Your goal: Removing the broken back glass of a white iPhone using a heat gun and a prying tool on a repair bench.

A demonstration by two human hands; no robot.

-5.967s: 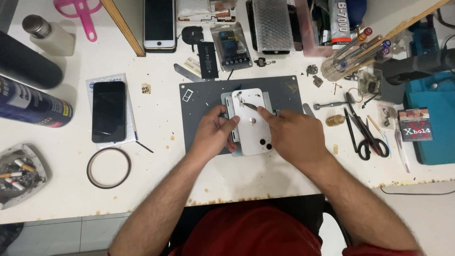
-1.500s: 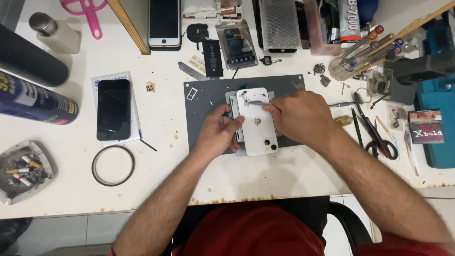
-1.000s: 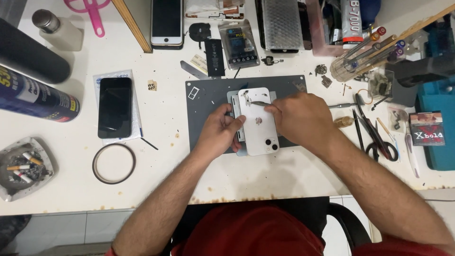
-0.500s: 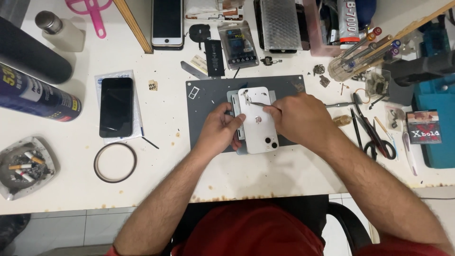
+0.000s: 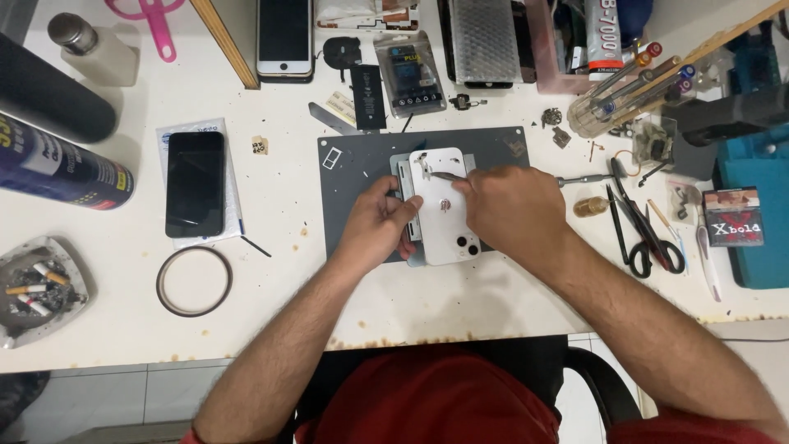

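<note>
We work at a white bench (image 5: 271, 329), seated at its near edge, with a white phone back shell (image 5: 444, 222) lying face-down on a dark grey mat (image 5: 353, 197) at the centre, its camera end toward us. Our left hand (image 5: 374, 226) grips the shell's left edge, fingers curled and closed against the side and against what looks like a grey frame or holder beneath it; we judge this pins the shell so it does not slide. Our right hand (image 5: 509, 210) comes in from the right, fingers pinched shut round a thin metal tool (image 5: 444, 175) whose tip rests on the far part of the shell; whether it is tweezers or a pick we cannot tell. The mat likely gives a non-slip surface and keeps small parts from straying. To the left lie a black phone (image 5: 195, 183) on a paper sheet, a dark ring of tape (image 5: 195, 281) nearer us, an ashtray (image 5: 37, 288) at the near left, and a spray can (image 5: 57, 164) on its side. Scissors (image 5: 645, 230) and a clear cup of tools (image 5: 625, 94) sit to the right, close to the working hand. At the far edge lies another phone (image 5: 284, 37), screen up.
</note>
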